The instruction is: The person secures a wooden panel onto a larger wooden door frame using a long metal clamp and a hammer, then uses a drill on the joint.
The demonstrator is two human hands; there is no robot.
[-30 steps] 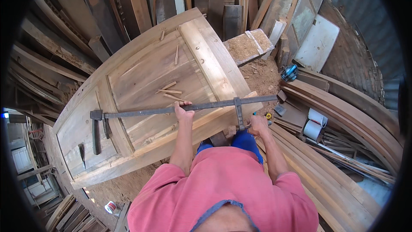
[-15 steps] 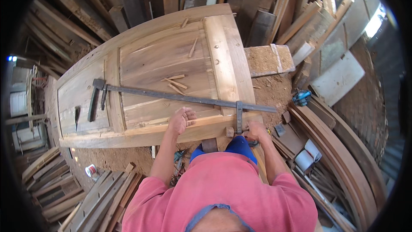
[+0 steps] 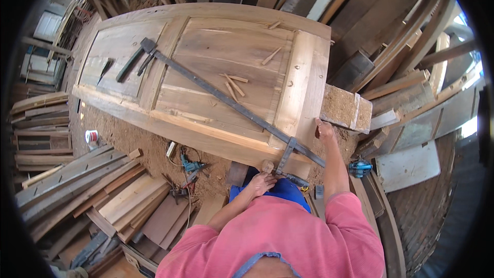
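Observation:
A large panelled wooden door [image 3: 226, 46] lies flat before me. A long dark bar clamp [image 3: 226, 104] slants across it, its handle end on the far left panel and its sliding jaw over the near edge. My left hand [image 3: 261, 183] is closed at a small wooden block [image 3: 267, 166] beside that jaw, on the door's near edge. My right hand [image 3: 325, 129] is at the door's right end, fingers bent against the edge; what they hold, if anything, is hidden.
Wood slivers [image 3: 234, 85] and a dark pointed tool [image 3: 105, 70] lie on the door. A sawdust-covered block [image 3: 346, 108] juts out at its right end. Blue power tools [image 3: 191, 166] rest on the ground, left of me. Stacked boards [image 3: 77, 190] fill the left; planks lean behind.
My left hand has come off the door's face down to the block by the clamp jaw. My right hand has moved from near the jaw to the door's right end. The view has turned.

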